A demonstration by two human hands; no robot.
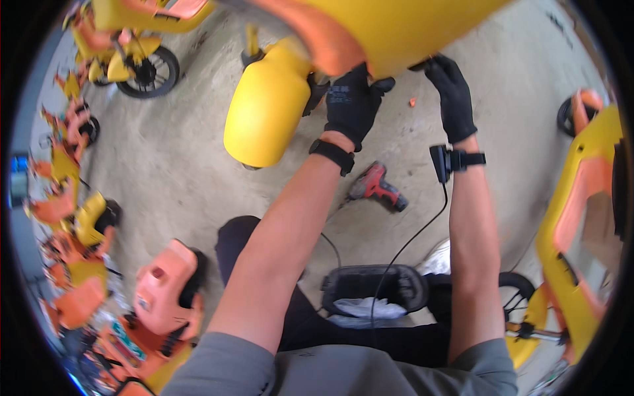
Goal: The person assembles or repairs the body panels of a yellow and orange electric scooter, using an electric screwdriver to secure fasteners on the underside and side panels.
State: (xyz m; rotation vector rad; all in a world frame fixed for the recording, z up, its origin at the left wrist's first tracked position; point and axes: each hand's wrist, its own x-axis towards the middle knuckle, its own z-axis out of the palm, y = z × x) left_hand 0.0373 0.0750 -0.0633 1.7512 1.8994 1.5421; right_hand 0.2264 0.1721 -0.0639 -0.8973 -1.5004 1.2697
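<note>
A scooter with a large yellow body panel and an orange panel fills the top of the view. My left hand, in a black glove, reaches up against the lower edge of the orange panel; its thumb sticks out to the right and its other fingers are hidden. At the yellow panel's lower edge, my right hand, also gloved in black, has its fingertips pinched together. A small dark thing shows at those fingertips, too unclear to name. Left of my left hand is a rounded yellow fender.
A red and black cordless drill lies on the concrete floor below my hands, and a small orange piece lies between them. Nearer me stands a black bin holding clear plastic. Yellow and orange scooters line the left; another stands right.
</note>
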